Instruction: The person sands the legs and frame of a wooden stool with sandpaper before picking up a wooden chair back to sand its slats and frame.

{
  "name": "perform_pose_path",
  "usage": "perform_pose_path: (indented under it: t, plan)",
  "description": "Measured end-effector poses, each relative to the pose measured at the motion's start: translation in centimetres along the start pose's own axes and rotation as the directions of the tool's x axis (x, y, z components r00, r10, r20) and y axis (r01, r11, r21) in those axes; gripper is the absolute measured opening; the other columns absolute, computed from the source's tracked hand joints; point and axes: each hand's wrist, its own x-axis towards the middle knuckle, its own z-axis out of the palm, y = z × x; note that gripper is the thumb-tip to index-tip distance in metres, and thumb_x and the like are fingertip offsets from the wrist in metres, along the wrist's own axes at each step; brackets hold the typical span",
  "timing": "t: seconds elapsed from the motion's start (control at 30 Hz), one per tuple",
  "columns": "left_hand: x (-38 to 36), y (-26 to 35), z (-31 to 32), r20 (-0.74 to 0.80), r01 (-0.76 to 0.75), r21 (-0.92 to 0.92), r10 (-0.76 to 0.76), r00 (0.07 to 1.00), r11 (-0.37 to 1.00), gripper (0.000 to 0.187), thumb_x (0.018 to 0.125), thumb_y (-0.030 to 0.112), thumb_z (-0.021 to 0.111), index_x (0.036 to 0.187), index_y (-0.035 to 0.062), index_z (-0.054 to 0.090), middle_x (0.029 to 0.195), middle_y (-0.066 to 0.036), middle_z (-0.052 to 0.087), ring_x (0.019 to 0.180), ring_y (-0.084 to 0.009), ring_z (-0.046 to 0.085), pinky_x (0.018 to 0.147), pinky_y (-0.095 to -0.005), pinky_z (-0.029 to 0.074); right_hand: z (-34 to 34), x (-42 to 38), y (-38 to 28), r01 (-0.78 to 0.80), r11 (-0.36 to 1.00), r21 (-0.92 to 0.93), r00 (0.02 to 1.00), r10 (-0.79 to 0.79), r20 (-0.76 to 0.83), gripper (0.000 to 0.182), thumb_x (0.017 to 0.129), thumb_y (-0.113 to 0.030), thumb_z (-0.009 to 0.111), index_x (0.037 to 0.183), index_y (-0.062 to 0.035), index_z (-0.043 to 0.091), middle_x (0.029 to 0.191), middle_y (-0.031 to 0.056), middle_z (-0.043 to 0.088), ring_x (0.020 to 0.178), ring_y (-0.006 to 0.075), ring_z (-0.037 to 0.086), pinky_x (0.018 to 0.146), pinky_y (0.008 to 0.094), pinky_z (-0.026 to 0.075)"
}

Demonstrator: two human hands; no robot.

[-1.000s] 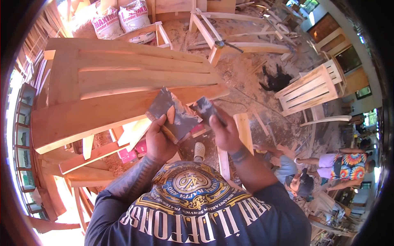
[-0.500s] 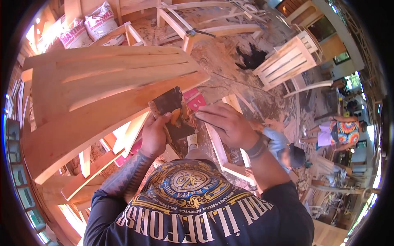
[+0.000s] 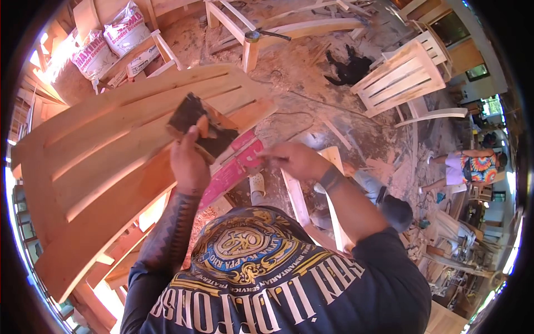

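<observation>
Head view, left hand [image 3: 190,161]: was closed on the near edge of a dark plate [image 3: 210,143], which was tilted and bore a brown lump [image 3: 202,126].
Head view, right hand [image 3: 303,161]: was pinched on a thin item [image 3: 269,162], edge-on, identity not discernible.
Dark plate, place: had shifted left, over the right part of the slatted panel [image 3: 94,175].
Gap: had widened between plate and right hand; judged a break in contact with the lump.
Pink piece [image 3: 225,173]: lay below, between the 2 hands.
Far left: 2 printed sacks [image 3: 127,30].
</observation>
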Motion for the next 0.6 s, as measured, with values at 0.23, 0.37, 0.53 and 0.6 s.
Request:
perform_pose_path:
  t: [0.23,0.37,0.53,0.6]
  plan:
    - [1.6,-3.1,-2.4,-0.159,0.144,-0.465,-0.242,0.957,0.874,0.024,0.098,-0.004,0.054,0.115,-0.0034,0.071,0.114,-0.016,0.071,0.103,-0.0225,0.07,0.09,-0.0357,0.056,-4.0,9.5,26.7,-0.278,0.932,0.232,0.921,0.327,-0.213,0.036,0.1,-0.009,0.063,0.135,-0.0109,0.069,0.115,0.0122,0.077,0.095,0.0189,0.071,0.086,0.0353,0.057]
    - [-0.4,-1.7,-2.0,-0.106,0.249,-0.556,-0.365,0.925,0.793,0.031,0.1,0.006,0.053,0.128,-0.0036,0.062,0.124,-0.015,0.068,0.104,-0.0235,0.07,0.093,-0.0382,0.057,-5.2,15.5,34.4,-0.392,0.92,0.016,0.898,0.387,-0.208,0.032,0.099,-0.013,0.061,0.129,-0.0129,0.072,0.112,0.0197,0.075,0.097,0.0313,0.072,0.088,0.0402,0.057]
    - [-2.6,-1.1,-1.1,-0.05,0.384,-0.589,-0.506,0.861,0.711,0.048,0.103,0.019,0.049,0.144,-0.005,0.048,0.129,-0.017,0.064,0.115,-0.0265,0.065,0.1,-0.0428,0.054,-6.4,20.1,36.2,-0.365,0.894,-0.262,0.931,0.34,-0.136,0.036,0.095,-0.014,0.06,0.129,-0.0182,0.073,0.122,0.02,0.072,0.111,0.0414,0.068,0.097,0.0473,0.055]
    - [-2.8,-1.2,-0.8,-0.014,0.402,-0.592,-0.508,0.861,0.698,0.051,0.102,0.02,0.051,0.146,-0.0047,0.045,0.131,-0.018,0.062,0.115,-0.0269,0.064,0.1,-0.0424,0.054,-6.3,21.1,37.1,-0.309,0.89,-0.334,0.951,0.289,-0.109,0.04,0.094,-0.012,0.06,0.131,-0.0183,0.072,0.125,0.0205,0.071,0.113,0.0404,0.068,0.1,0.0455,0.054]
